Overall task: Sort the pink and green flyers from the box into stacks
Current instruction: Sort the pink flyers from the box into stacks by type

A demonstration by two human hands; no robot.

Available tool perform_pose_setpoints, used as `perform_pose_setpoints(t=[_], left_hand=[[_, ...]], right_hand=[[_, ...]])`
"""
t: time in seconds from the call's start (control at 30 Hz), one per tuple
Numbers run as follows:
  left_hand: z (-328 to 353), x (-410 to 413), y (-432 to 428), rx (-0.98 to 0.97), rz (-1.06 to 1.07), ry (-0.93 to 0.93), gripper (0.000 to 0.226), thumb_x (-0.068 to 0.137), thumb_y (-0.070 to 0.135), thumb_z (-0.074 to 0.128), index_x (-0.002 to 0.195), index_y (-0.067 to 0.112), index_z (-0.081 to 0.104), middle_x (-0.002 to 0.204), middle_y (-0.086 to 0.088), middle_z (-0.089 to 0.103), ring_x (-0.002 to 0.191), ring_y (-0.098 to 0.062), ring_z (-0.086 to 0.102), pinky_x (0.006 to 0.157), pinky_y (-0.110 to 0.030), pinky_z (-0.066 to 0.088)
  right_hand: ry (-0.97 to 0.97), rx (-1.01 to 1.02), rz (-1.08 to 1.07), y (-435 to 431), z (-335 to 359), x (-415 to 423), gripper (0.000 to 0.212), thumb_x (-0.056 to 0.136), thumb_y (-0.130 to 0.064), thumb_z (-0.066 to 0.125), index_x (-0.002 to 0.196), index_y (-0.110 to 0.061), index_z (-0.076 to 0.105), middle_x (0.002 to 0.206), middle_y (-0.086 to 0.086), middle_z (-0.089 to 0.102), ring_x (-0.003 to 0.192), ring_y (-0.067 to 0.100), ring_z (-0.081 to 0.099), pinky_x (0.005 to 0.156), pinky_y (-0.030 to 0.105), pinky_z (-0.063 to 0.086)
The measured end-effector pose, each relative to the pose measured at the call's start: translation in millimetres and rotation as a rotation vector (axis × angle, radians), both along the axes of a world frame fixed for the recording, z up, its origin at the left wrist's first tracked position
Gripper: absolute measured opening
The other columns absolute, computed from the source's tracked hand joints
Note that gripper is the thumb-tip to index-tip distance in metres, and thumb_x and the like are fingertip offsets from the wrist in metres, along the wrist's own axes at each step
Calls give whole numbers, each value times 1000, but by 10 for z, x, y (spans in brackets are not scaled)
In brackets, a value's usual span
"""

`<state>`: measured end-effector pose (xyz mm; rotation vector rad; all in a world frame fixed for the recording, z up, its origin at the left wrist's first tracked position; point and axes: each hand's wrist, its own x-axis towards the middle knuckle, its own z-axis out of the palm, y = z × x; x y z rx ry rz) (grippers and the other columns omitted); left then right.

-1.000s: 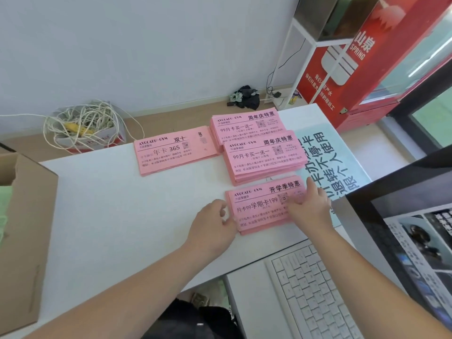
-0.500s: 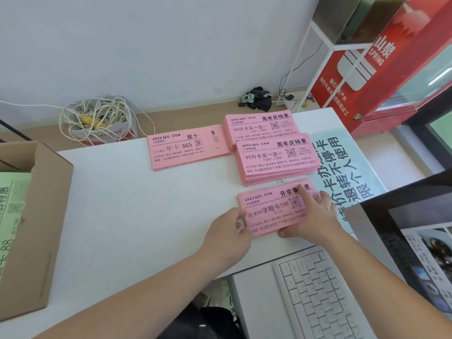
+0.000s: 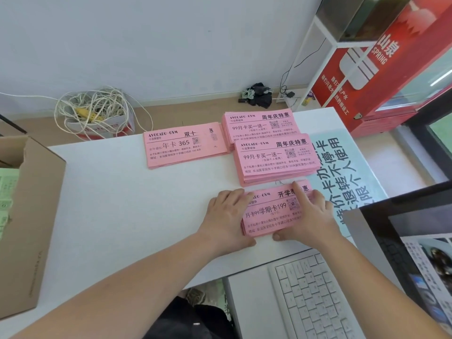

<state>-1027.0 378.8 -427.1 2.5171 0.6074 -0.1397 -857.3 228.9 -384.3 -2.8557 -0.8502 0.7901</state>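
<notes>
Several pink flyer stacks lie on the white table (image 3: pixel 117 206). The nearest pink stack (image 3: pixel 269 214) sits between my hands. My left hand (image 3: pixel 226 216) rests flat over its left end, fingers lying on the top sheet. My right hand (image 3: pixel 311 216) covers its right end, index finger stretched to the far edge and thumb against the near edge. Beyond lie a thick pink stack (image 3: pixel 276 160), another pink stack (image 3: pixel 260 127) behind it, and a thin pink stack (image 3: pixel 183 149) to their left. Green flyers (image 3: pixel 7 192) show inside the cardboard box (image 3: pixel 36 216) at far left.
A pale blue printed sign (image 3: pixel 342 172) lies on the table right of the stacks. A white keyboard (image 3: pixel 313 297) and a dark monitor (image 3: pixel 415 241) fill the near right. A box of tangled cable (image 3: pixel 97 113) sits on the floor behind the table.
Both hands closed in on the nearest pink stack: my left hand slid from beside its left edge onto it, and my right hand shifted so its thumb meets the near edge.
</notes>
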Motion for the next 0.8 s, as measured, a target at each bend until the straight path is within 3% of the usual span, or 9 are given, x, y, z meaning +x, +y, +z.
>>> perform_pose_setpoints(t=[0.17, 0.27, 0.4, 0.53, 0.63, 0.73, 0.8], left_hand=[[-43, 10, -10, -7, 38, -94, 100, 66, 59, 72, 154, 28, 33, 152, 7, 32, 135, -19, 26, 116, -37, 27], [-30, 36, -52, 3, 36, -85, 101, 66, 56, 70, 154, 28, 30, 153, 5, 29, 137, -21, 25, 116, -36, 26], [-31, 6, -54, -29, 50, -82, 97, 72, 53, 71, 155, 28, 27, 161, 5, 18, 143, -20, 17, 117, -35, 20], [14, 66, 28, -33, 66, -93, 98, 72, 53, 75, 154, 27, 30, 158, 8, 26, 140, -18, 22, 113, -32, 24], [41, 54, 44, -52, 48, -63, 105, 70, 56, 77, 157, 29, 24, 164, 8, 16, 145, -17, 17, 117, -32, 19], [69, -103, 25, -193, 66, -54, 112, 72, 60, 80, 160, 32, 18, 168, 12, -4, 151, -6, 2, 123, -28, 7], [55, -220, -2, -257, 132, -114, 101, 78, 58, 77, 160, 32, 23, 168, 14, 0, 151, -1, 1, 123, -24, 8]], right_hand=[[95, 63, -46, -64, 68, 14, 146, 41, -69, 93, 156, -58, 4, 166, 2, 2, 151, 28, 0, 116, 53, 32], [92, 48, -43, -73, 89, 25, 143, 48, -58, 96, 157, -56, 4, 167, 0, 0, 153, 25, -2, 115, 55, 33], [68, 97, -59, -88, 45, 60, 132, 55, -48, 96, 158, -50, 15, 158, -1, 18, 144, 18, 10, 110, 50, 37], [58, 139, -75, -43, 26, 110, 121, 59, -48, 94, 158, -46, 24, 152, -3, 26, 138, 16, 16, 110, 48, 36], [81, 99, -63, -45, 33, 104, 122, 61, -51, 93, 159, -49, 19, 160, -4, 17, 144, 16, 9, 114, 49, 32], [109, 85, -74, -61, 63, 75, 131, 53, -59, 94, 158, -53, 15, 169, -1, -7, 154, 22, -7, 123, 52, 18], [76, 105, -44, -72, 79, 44, 131, 48, -70, 91, 157, -54, 19, 170, 0, -9, 155, 25, -9, 124, 53, 12]])
